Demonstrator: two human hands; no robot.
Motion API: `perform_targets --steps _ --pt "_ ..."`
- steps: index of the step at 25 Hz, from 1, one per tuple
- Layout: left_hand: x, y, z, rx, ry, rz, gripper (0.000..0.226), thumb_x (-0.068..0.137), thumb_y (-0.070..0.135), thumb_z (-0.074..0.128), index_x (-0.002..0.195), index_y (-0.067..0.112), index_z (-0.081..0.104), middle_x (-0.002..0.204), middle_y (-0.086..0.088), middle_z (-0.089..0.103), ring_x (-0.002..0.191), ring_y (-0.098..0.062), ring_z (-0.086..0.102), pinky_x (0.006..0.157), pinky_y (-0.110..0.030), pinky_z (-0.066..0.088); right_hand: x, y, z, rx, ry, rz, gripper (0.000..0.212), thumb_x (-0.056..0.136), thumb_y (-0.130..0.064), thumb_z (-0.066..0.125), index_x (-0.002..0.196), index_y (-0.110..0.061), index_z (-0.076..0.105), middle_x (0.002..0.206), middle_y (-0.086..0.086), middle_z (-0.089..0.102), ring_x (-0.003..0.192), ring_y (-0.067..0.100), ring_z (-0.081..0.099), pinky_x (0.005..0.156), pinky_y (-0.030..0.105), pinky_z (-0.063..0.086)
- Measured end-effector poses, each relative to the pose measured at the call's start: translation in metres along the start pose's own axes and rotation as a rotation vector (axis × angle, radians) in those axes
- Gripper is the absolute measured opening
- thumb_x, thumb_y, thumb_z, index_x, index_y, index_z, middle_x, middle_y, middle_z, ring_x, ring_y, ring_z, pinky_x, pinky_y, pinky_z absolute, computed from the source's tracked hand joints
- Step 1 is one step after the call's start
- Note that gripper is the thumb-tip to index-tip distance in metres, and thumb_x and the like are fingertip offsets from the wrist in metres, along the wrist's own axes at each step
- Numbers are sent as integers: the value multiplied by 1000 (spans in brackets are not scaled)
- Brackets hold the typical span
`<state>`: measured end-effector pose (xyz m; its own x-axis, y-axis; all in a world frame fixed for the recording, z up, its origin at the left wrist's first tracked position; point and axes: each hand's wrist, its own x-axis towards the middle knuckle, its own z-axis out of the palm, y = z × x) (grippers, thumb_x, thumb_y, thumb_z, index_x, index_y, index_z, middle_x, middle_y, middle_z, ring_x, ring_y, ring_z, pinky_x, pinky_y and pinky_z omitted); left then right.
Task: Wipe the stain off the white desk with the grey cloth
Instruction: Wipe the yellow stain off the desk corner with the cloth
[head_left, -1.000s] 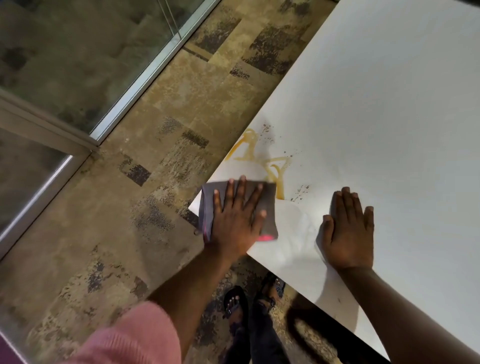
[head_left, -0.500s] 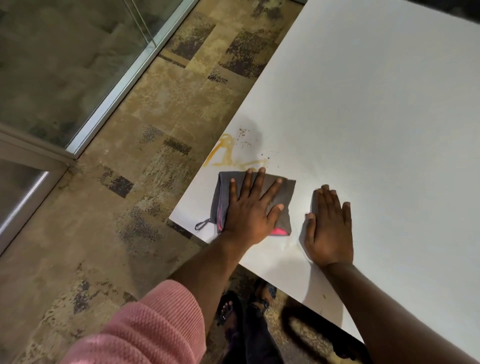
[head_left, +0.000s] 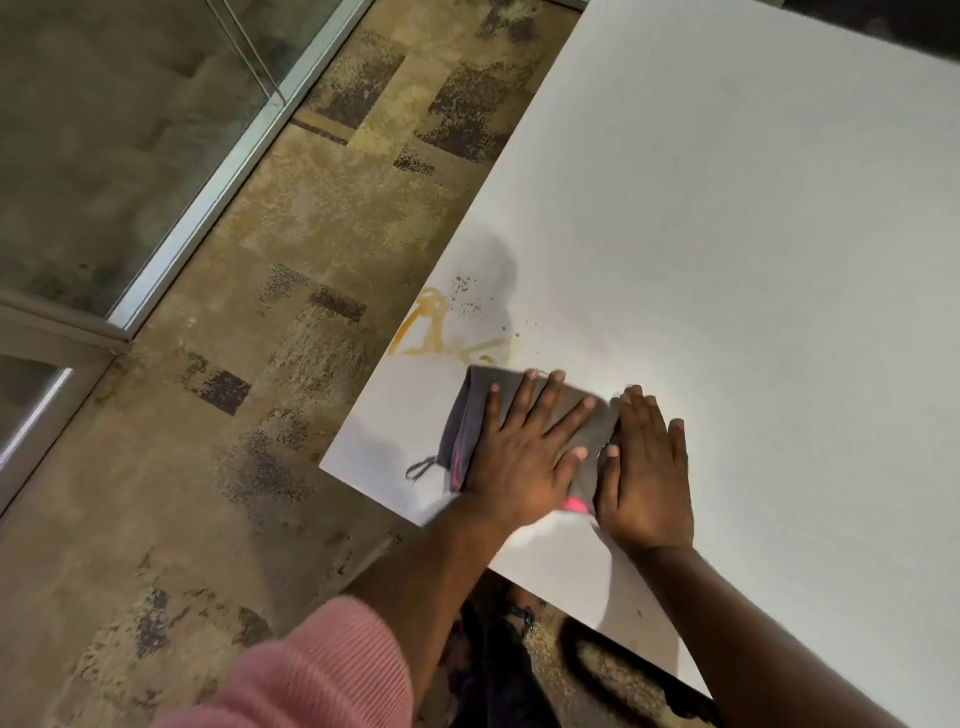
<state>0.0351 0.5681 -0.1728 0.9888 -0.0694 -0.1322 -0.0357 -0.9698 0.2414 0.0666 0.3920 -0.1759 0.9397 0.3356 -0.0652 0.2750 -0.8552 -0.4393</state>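
The folded grey cloth (head_left: 470, 410), edged in pink with a small loop at its near-left corner, lies near the white desk's (head_left: 753, 218) front-left corner. My left hand (head_left: 524, 452) presses flat on it with fingers spread. My right hand (head_left: 647, 473) lies flat on the desk right beside the cloth, its thumb touching the cloth's right edge. An orange-brown stain (head_left: 436, 332) with dark specks sits just beyond the cloth, by the desk's left edge.
Patterned brown carpet (head_left: 260, 415) runs left of the desk. A glass partition with a metal frame (head_left: 208, 192) stands at the far left. My feet in dark sandals (head_left: 498, 639) show under the desk's front edge.
My left hand has slid the cloth rightward across the desk until it meets my right hand. Part of the stain that showed a second ago is gone.
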Motion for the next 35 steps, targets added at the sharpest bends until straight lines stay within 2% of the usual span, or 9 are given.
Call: perform_targets --steps 5,10,14,19,27,29,31,33,35 --pt "76 -37 -18 7 89 -94 60 102 50 30 160 37 30 172 -6 21 158 -34 14 124 -64 10 -1 -4 -1 -5 8 16 65 99 -29 31 160 -7 31 169 10 28 159 23 19 129 51 10" --pt "16 -40 -15 -20 125 -291 63 104 52 36 163 36 21 173 -4 14 159 -32 10 124 -63 10 -1 -6 -3 -67 15 -17 64 99 -26 30 158 -1 34 167 17 31 157 31 24 126 59 17" --pt "-13 -29 -9 -41 67 -246 65 103 57 35 163 37 20 174 -3 11 160 -30 5 126 -61 4 0 -7 -3 -100 -3 -24 64 100 -26 32 158 -1 33 168 17 28 158 31 23 126 59 16" --pt "74 -53 -19 13 93 -177 65 101 59 36 161 38 26 173 -5 16 159 -32 9 124 -62 7 1 -10 -2 -117 -36 15 67 95 -25 37 159 -4 33 169 14 26 159 27 19 127 57 13" --pt "126 -120 -40 -18 171 -343 59 104 54 32 161 39 27 171 -5 23 157 -33 18 122 -64 16 0 -8 3 -133 6 -1 67 90 -19 42 155 0 39 167 17 31 157 31 25 127 57 15" --pt "113 -128 -40 -18 182 -417 59 104 53 31 161 38 25 170 -7 24 152 -35 29 117 -61 29 0 -9 4 -143 6 -7 67 91 -19 41 155 0 39 167 17 31 157 32 25 126 58 16" --pt "85 -132 -39 -23 217 -505 60 105 51 32 162 35 25 167 -12 32 133 -37 51 99 -50 45 1 -8 3 -158 3 -8 67 91 -18 41 155 1 39 167 17 31 156 32 25 125 60 18" --pt "47 -130 -38 -3 207 -550 61 105 49 33 163 32 21 159 -16 42 118 -37 58 88 -45 46 1 -8 2 -169 -3 -3 67 91 -19 40 155 1 38 167 17 30 156 32 25 124 61 19" --pt "16 -126 -37 24 161 -581 63 105 48 32 164 29 19 154 -16 46 115 -36 57 88 -45 46 0 -9 3 -186 -2 -11 67 92 -20 38 156 1 37 168 17 29 157 33 24 123 62 20"
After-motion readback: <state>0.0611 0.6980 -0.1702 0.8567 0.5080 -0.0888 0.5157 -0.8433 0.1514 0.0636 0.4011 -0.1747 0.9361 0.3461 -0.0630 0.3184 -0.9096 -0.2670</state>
